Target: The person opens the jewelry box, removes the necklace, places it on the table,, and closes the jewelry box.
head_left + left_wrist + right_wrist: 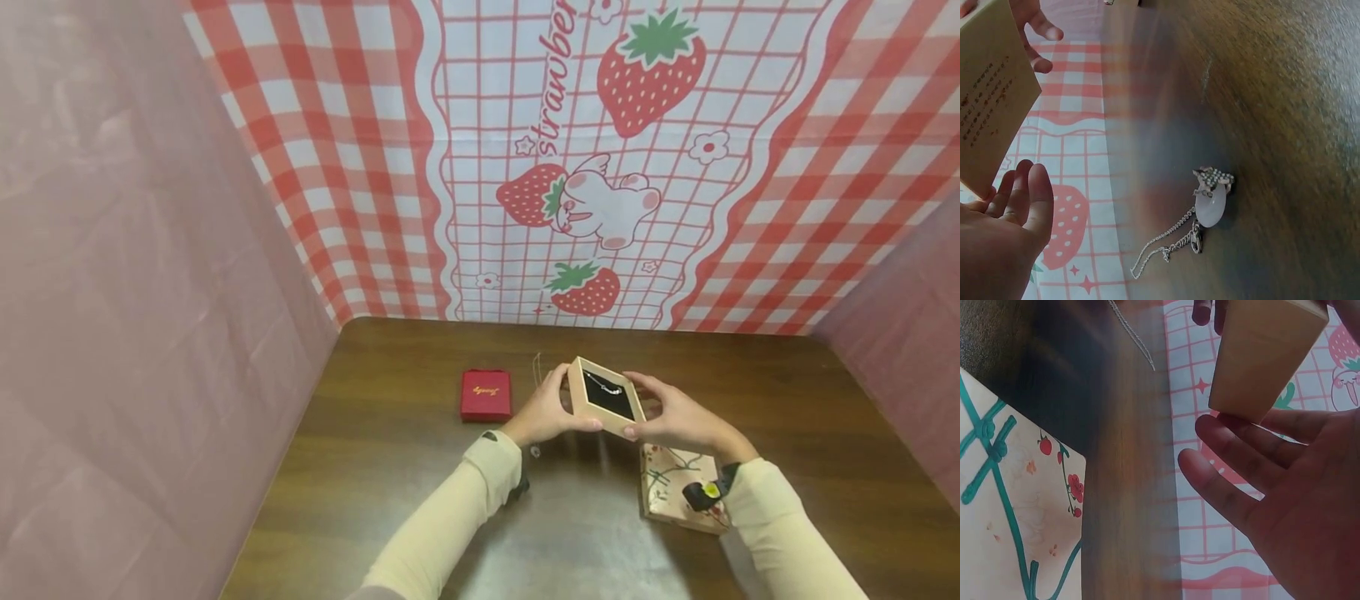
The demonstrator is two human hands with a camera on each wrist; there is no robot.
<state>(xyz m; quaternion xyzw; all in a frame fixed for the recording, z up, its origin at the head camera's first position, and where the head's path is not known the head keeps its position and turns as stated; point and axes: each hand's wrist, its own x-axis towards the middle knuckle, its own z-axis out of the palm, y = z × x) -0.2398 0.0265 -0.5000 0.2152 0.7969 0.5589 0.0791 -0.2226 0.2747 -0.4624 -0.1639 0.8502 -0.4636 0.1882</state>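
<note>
Both hands hold a small cream cardboard jewelry box [578,397] above the table, tilted so that its inside faces the head camera. In it, a silver chain with a row of pale beads or stones [611,389] lies on a black insert [619,406]. My left hand [551,414] grips the left side, and my right hand [673,418] has the right side between thumb and fingers. Small print covers the underside of the box [988,94] in the left wrist view. Below lies a silver necklace with a white oval pendant [1211,209], partly hidden by the left hand in the head view.
To the left on the wooden table [360,467] sits a red box [486,396] with gold lettering. A floral box lid [667,492] lies under the right forearm. A strawberry-print cloth [480,242] hangs along the back edge, with pink cloth [150,333] at the left side.
</note>
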